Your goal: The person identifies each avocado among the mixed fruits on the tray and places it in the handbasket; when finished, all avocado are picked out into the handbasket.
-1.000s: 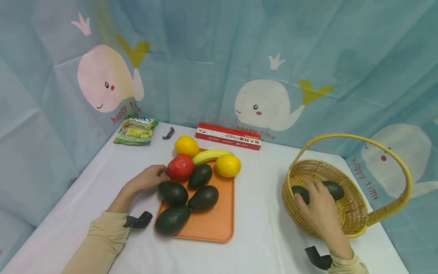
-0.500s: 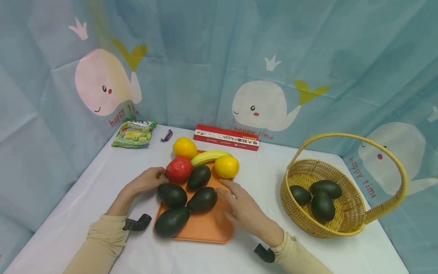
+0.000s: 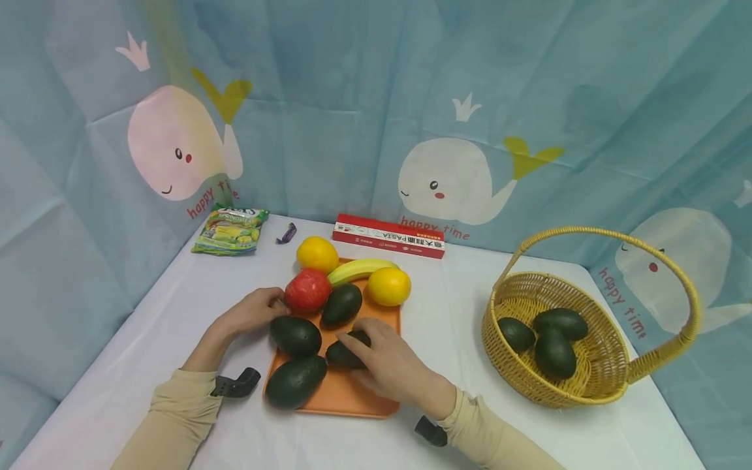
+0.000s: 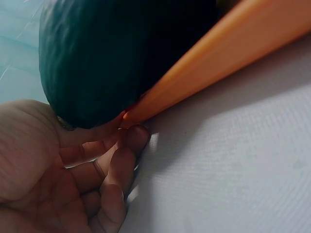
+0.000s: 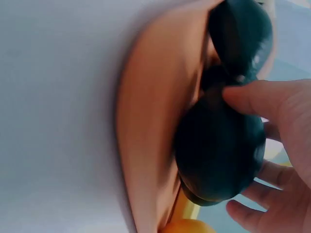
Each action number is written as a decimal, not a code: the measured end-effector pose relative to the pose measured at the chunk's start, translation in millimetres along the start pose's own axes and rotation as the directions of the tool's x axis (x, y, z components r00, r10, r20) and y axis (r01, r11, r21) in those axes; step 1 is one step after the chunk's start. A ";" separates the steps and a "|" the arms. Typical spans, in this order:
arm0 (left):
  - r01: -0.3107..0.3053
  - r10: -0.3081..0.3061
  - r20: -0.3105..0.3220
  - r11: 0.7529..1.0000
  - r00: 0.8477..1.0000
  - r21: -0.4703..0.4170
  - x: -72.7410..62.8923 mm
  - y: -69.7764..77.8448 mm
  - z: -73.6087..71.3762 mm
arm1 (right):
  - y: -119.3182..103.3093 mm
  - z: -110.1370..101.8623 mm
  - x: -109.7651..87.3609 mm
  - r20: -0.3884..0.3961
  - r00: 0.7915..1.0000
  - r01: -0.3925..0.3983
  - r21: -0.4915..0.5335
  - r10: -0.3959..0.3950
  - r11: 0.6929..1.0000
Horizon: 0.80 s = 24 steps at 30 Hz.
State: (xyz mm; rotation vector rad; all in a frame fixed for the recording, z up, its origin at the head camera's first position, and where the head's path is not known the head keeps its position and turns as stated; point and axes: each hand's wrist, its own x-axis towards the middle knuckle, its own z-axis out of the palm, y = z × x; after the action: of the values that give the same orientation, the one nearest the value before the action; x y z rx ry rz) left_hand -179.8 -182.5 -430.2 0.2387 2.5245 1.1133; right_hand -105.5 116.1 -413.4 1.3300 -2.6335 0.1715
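Observation:
An orange tray (image 3: pixel 358 403) carries several dark green avocados, a red pomegranate (image 3: pixel 307 290), a banana (image 3: pixel 363 267) and two lemons (image 3: pixel 389 286). My right hand (image 3: pixel 396 364) grips the rightmost avocado (image 3: pixel 341 356) on the tray, thumb on one side and fingers on the other; the right wrist view shows this avocado (image 5: pixel 218 150) large. At the tray's left edge, my left hand (image 3: pixel 252 310) pinches the rim (image 4: pixel 160 99) between thumb and curled fingers. Just above that thumb lies another avocado (image 4: pixel 97 58), which partly hides the grip.
On the right stands a wicker basket (image 3: pixel 510 377) with a tall handle and three avocados (image 3: pixel 555 352) inside. Along the back lie a green snack bag (image 3: pixel 230 230), a small purple wrapper (image 3: pixel 286 233) and a red pasta box (image 3: pixel 388 236). A whale-print curtain (image 3: pixel 329 130) surrounds the table.
My right hand has let go of an avocado in the basket, moved left to the tray and taken hold of another avocado. The left hand has stayed at the tray's edge.

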 end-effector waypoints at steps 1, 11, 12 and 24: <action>-0.001 0.001 -0.001 1.000 1.000 0.003 0.4 -0.3 -0.1 | 0.0 -0.6 -0.3 -0.003 1.000 -0.007 0.004 0.007 1.000; 0.004 -0.004 -0.004 1.000 1.000 0.003 1.6 -3.8 0.6 | 3.6 0.3 -10.2 0.005 0.999 -0.045 0.026 0.045 0.999; 0.001 -0.001 -0.002 1.000 1.000 0.005 1.2 -4.1 0.6 | 4.7 0.1 -12.3 -0.001 0.998 -0.055 0.031 0.055 0.998; 0.004 -0.004 -0.001 1.000 1.000 -0.004 2.7 -3.8 1.0 | 41.3 -51.7 -67.3 -0.250 0.929 -0.258 0.097 0.274 0.961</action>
State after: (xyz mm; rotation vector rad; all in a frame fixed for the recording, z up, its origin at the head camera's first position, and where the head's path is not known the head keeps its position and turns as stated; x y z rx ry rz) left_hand -181.9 -183.6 -434.4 0.2318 2.5225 1.1172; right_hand -93.8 202.9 -378.3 0.8871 -2.5840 0.4394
